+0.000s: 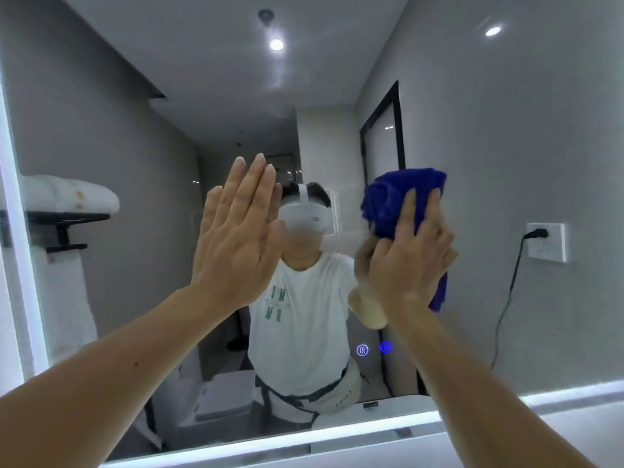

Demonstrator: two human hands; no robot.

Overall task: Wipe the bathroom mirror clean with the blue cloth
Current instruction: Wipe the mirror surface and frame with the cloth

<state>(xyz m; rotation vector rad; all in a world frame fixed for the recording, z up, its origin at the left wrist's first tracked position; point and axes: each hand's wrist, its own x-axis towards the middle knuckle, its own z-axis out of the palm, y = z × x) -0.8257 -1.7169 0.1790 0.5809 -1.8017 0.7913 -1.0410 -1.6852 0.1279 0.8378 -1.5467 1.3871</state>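
while left hand (236, 238) lies flat, right hand (410, 261) presses blue cloth (391, 204) on mirror (135, 113)

A home bathroom: backlit wall mirror (135, 96), folded towels (67, 194) on a rack (67, 219), wall socket (547, 243).

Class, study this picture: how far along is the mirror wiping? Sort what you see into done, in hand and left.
Done: the blue cloth is picked up and bunched in the right hand. In hand: that hand presses the cloth to the mirror near its right side, while the left hand lies flat and open against the glass. Left: faint haze shows on the upper glass, and the lower part looks unwiped.
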